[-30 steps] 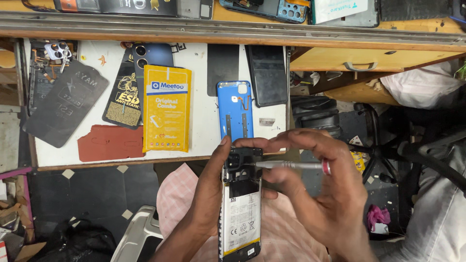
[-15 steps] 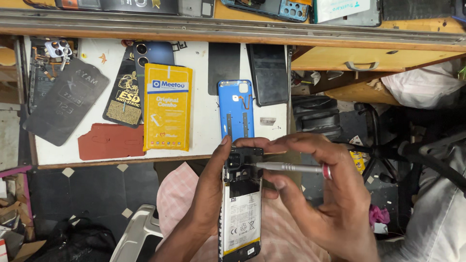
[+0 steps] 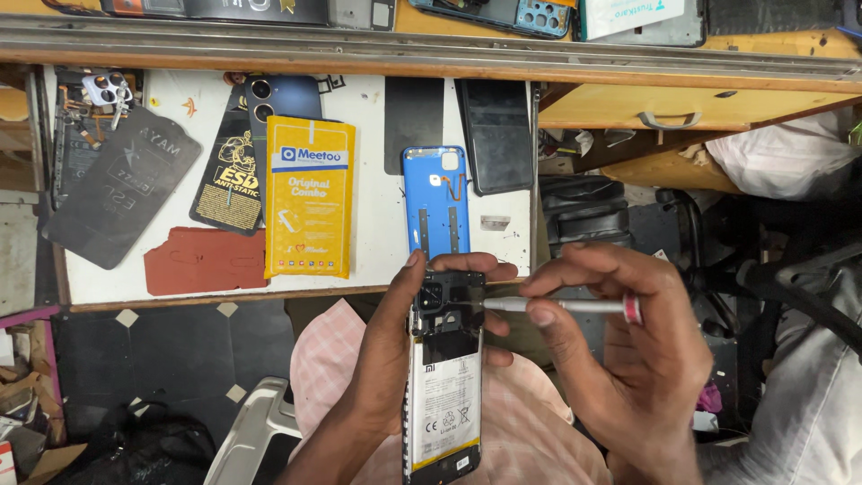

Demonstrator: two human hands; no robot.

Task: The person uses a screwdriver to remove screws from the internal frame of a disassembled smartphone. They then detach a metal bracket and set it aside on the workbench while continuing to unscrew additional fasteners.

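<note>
- Workshop setting: white table (image 3: pixel 377 260) with a wooden front edge, a shelf rail above it, dark floor below.
- On the table I log a blue back cover (image 3: pixel 436 199), a yellow flat packet (image 3: pixel 310 199), a red mat scrap (image 3: pixel 202 260), dark anti-static sheets (image 3: pixel 117 193) and a dark phone (image 3: pixel 496 135) lying face down.
- Opened phone (image 3: pixel 446 377): held off the table, over my lap on pink checked cloth (image 3: pixel 530 431). Back removed, white battery showing, black camera-end board uppermost.
- Long axis: runs nearly straight away from me, camera end toward the table, charging end toward my body.
- Left hand (image 3: pixel 395 359): closed around the phone's left edge, fingertips curling over its top and right side.
- Right hand (image 3: pixel 628 359): pinching a slim silver screwdriver (image 3: pixel 561 306) with a red end cap; the tool lies crosswise, tip at the right edge of the upper board.
- Handling note, my judgement: keep the tip seated square, press lightly, turn with fingertips only, brace the phone firmly so the tip cannot skid onto the board.
</note>
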